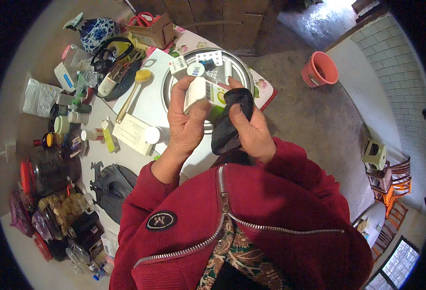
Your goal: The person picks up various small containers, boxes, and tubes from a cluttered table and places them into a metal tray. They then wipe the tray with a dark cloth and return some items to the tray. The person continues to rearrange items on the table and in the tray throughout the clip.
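My left hand (186, 123) is closed around a small white and green carton (204, 94), thumb in front and fingers behind. My right hand (254, 131) grips a dark cloth (226, 126), its thumb pressed on the fabric, and the cloth touches the carton's right end. Both are held over a round metal tray (166, 88). On that tray lie a blister pack (214, 57), a round white-lidded container (195, 70) and a little white box (177, 65). Left of my left wrist stand a white bottle (156, 135) and a flat pale box (134, 134).
A yellow-bristled brush (134, 94) lies on the table's left side. Several bottles, jars and bags crowd along the wall, with a large red-lidded jar (28, 175) among them. A cardboard box (155, 33) sits at the back. On the floor at right stands a pink bucket (319, 70).
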Demonstrator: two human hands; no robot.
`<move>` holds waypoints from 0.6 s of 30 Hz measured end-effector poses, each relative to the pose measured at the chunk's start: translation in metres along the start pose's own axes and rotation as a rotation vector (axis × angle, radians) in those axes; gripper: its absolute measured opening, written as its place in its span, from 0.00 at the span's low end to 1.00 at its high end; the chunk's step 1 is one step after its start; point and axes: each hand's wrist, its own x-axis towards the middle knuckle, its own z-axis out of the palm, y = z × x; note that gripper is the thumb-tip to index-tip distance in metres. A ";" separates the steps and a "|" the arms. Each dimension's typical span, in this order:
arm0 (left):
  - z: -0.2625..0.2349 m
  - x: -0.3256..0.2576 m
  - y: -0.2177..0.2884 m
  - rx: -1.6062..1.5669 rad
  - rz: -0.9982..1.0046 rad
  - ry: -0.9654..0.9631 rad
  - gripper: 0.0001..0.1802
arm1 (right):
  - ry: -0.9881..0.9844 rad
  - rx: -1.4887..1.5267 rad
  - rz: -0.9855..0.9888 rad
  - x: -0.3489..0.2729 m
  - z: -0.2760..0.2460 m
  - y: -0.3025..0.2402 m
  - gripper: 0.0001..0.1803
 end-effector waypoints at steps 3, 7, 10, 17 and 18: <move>-0.006 0.005 0.006 0.362 0.211 -0.209 0.28 | -0.030 -0.073 0.050 0.011 -0.003 -0.003 0.27; -0.006 0.007 0.009 0.524 0.338 -0.337 0.31 | 0.073 0.044 0.238 0.020 -0.004 -0.003 0.23; -0.003 0.005 0.009 0.506 0.356 -0.381 0.32 | 0.177 0.307 0.425 0.022 -0.003 -0.002 0.21; -0.004 -0.003 0.003 0.252 -0.033 -0.323 0.42 | 0.195 0.440 0.458 0.014 -0.005 0.019 0.20; -0.007 0.000 0.001 0.314 0.072 -0.399 0.39 | 0.180 0.360 0.456 0.014 -0.008 0.023 0.19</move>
